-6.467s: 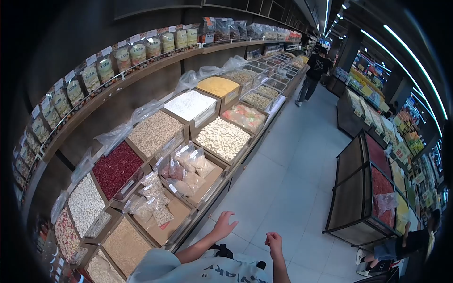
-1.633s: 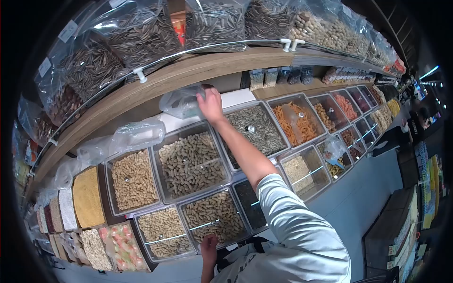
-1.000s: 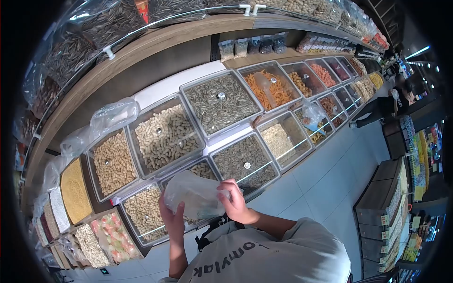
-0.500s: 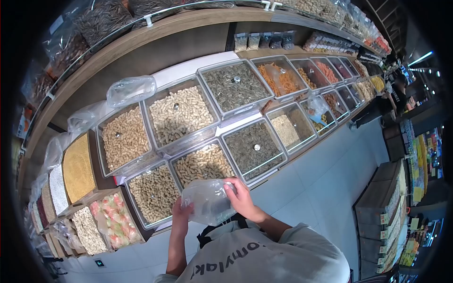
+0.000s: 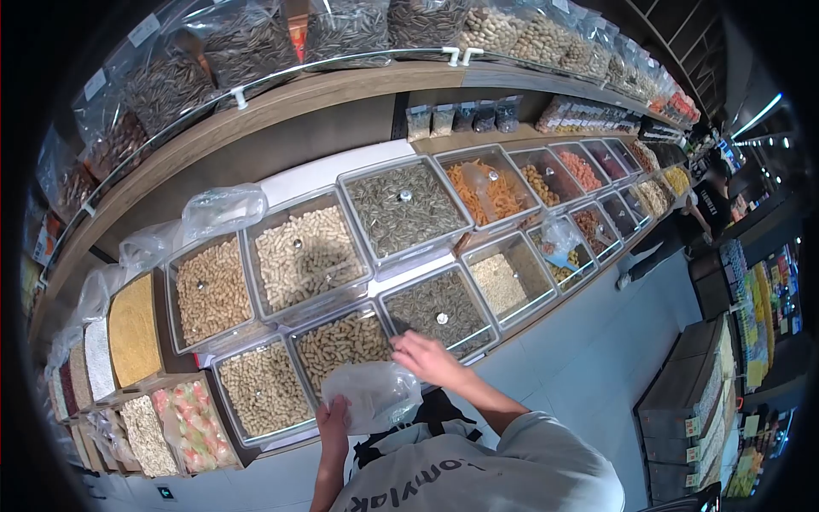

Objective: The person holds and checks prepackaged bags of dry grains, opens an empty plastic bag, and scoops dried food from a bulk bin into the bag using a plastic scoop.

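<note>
A clear plastic bag [image 5: 374, 399] hangs in front of my shirt. My left hand [image 5: 335, 420] is closed on its left side. My right hand [image 5: 429, 358] is above the bag's right side, with its fingers bent together at the near right corner of a clear-lidded bin of peanuts in the shell [image 5: 339, 348]. Whether those fingertips pinch the bin's edge or anything else cannot be made out. To the right is a lidded bin of dark sunflower seeds [image 5: 431, 307]. On the left stands another bin of peanuts [image 5: 263, 392].
Behind are more lidded bins, with pale peanuts [image 5: 303, 256] and striped seeds [image 5: 401, 205]. A crumpled plastic bag [image 5: 223, 211] lies on the back bins' rear edge. A wooden shelf [image 5: 341, 85] runs above. A person in dark clothes [image 5: 710, 200] stands far right.
My right hand has come off the bag and moved to the peanut bin's corner. My left hand keeps the bag. The view has tilted up, showing more of the shelf.
</note>
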`<move>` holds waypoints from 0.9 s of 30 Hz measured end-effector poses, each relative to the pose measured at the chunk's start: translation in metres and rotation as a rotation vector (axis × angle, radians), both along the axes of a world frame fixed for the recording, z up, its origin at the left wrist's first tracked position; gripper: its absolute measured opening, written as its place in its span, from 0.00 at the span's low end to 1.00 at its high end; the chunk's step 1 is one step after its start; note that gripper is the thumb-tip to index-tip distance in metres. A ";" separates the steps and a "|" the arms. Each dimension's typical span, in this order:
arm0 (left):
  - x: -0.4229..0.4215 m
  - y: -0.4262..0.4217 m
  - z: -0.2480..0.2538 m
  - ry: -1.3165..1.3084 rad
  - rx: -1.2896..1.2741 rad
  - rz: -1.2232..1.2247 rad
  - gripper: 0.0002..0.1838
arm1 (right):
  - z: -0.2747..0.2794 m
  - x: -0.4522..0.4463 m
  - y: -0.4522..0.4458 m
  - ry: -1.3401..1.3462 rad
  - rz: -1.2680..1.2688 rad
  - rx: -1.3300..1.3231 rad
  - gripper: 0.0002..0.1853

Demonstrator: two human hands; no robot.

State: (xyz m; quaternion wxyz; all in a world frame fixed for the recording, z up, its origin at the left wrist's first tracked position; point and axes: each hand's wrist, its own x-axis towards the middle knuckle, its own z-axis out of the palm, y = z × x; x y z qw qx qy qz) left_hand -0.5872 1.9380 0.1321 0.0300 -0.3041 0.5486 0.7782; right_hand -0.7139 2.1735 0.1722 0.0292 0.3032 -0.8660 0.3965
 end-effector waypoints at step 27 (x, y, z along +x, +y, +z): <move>-0.092 0.196 0.020 0.130 -0.228 0.113 0.11 | -0.049 -0.426 0.276 -0.050 -0.679 0.506 0.18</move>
